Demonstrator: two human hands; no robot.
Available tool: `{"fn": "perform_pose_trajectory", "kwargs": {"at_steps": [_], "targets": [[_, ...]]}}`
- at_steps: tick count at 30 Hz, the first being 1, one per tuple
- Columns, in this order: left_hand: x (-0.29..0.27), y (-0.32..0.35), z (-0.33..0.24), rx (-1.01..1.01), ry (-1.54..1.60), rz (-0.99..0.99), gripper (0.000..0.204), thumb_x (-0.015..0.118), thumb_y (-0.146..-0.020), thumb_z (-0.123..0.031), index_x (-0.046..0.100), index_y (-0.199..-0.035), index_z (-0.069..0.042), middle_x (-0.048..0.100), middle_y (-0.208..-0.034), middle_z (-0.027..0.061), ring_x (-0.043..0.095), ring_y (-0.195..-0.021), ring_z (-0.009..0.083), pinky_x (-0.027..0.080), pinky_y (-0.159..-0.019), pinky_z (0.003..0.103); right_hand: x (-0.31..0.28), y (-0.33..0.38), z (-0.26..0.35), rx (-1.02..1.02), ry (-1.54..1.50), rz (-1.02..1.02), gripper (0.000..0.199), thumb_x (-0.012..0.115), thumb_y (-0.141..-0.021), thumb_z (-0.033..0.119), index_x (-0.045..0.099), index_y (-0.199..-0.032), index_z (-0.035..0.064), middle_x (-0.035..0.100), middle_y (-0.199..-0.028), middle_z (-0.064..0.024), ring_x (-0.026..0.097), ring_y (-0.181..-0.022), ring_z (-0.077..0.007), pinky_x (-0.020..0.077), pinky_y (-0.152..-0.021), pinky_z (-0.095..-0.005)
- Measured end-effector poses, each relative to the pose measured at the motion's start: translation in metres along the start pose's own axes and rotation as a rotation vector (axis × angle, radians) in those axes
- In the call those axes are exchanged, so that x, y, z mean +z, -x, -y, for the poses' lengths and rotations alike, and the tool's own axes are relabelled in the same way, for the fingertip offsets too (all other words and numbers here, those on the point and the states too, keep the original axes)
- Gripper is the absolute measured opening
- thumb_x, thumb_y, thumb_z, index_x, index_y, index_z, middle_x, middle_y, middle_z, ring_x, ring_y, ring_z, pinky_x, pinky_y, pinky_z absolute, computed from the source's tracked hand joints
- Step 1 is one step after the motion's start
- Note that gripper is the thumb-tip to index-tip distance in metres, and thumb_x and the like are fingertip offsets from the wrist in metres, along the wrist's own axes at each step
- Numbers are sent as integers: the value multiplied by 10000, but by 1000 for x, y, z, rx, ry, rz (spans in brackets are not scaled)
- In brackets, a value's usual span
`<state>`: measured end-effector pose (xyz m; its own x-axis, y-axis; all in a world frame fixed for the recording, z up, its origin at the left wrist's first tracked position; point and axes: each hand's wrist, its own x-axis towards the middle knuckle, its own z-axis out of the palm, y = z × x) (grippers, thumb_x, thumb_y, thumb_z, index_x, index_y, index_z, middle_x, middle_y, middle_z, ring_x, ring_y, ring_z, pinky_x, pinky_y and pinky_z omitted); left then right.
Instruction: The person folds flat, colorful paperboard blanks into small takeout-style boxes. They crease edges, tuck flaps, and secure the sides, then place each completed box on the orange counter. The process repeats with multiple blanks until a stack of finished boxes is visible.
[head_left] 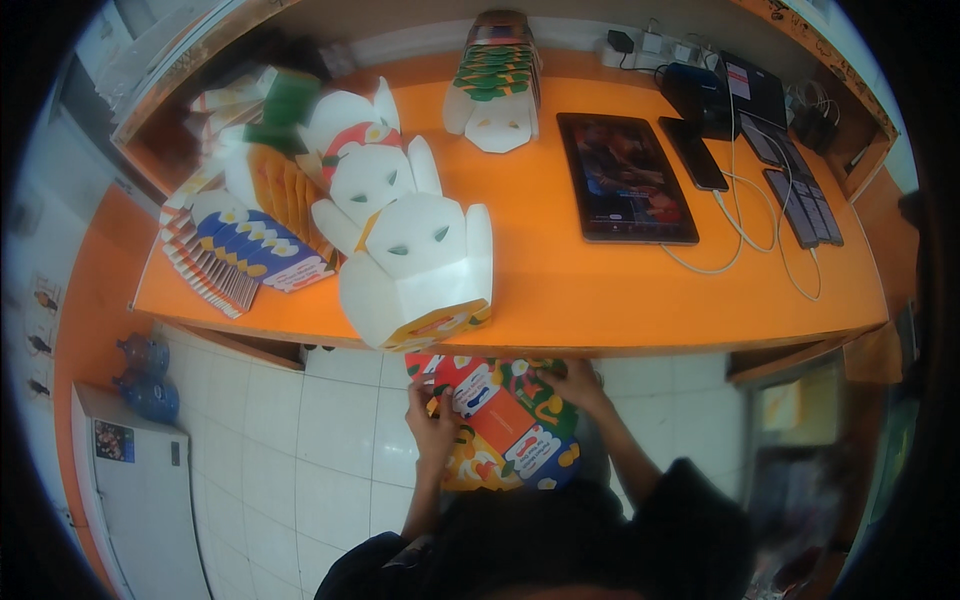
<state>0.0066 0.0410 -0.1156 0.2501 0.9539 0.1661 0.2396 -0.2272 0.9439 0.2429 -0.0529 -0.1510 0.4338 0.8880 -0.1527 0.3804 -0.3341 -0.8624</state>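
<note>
I hold a flat, colourful printed cardboard box blank (502, 420) below the front edge of the orange table (600, 290). My left hand (432, 428) grips its left side with the fingers curled over the card. Over on the blank's upper right corner, my right hand (575, 385) pinches the card. Just above the hands, a folded white box (420, 265) with cut-out slots stands at the table's front edge. More folded boxes (370, 175) are nested in a row behind it.
Stacks of flat box blanks (245, 255) fan out at the table's left; another stack (497, 85) lies at the back. A tablet (625, 180), phones (697, 152), cables (740, 230) and a power strip occupy the right. White tiled floor (300, 440) and a white cabinet (140, 490) lie below left.
</note>
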Motion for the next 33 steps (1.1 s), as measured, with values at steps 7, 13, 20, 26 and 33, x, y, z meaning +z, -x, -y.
{"fn": "perform_pose_trajectory", "kwargs": {"at_steps": [7, 13, 20, 26, 33], "targets": [[-11, -7, -14, -126, 244, 33, 261, 617, -884, -53, 538, -1128, -8, 593, -777, 22, 559, -669, 59, 455, -587, 206, -5, -10, 23, -54, -80, 29, 514, 720, -799, 350, 561, -1164, 25, 622, -1088, -177, 603, -1023, -292, 471, -867, -377], [-17, -13, -10, -103, 353, 35, 283, 608, -893, -70, 526, -1149, 21, 615, -854, 60, 577, -735, 76, 448, -588, 177, -19, 1, 48, -73, -6, 49, 464, 702, -820, 354, 589, -1143, 39, 644, -1044, -150, 613, -987, -272, 479, -856, -361], [-32, -22, -38, 169, -269, 54, 480, 714, -808, -194, 519, -1236, -101, 427, -1302, 217, 434, -1231, 367, 394, -985, 467, -26, 10, 72, -164, -262, 224, 201, 612, -904, 170, 647, -1054, 40, 654, -932, -56, 582, -864, -107, 474, -783, -264], [-30, -16, -70, 517, -753, 353, 410, 736, -768, -371, 647, -1101, -149, 353, -1402, 155, 144, -1378, 446, 142, -1098, 560, -28, 16, 86, -287, -257, 424, 225, 584, -902, 108, 617, -1118, 52, 615, -1009, -68, 574, -873, -154, 465, -788, -285], [-68, -15, -120, 528, -195, 791, 221, 778, -701, -198, 706, -865, -69, 655, -747, 40, 599, -714, 205, 405, -777, 334, -61, 53, 132, -495, -149, 517, 233, 684, -785, 71, 685, -1015, 108, 626, -917, -59, 556, -943, -206, 427, -848, -334]]}}
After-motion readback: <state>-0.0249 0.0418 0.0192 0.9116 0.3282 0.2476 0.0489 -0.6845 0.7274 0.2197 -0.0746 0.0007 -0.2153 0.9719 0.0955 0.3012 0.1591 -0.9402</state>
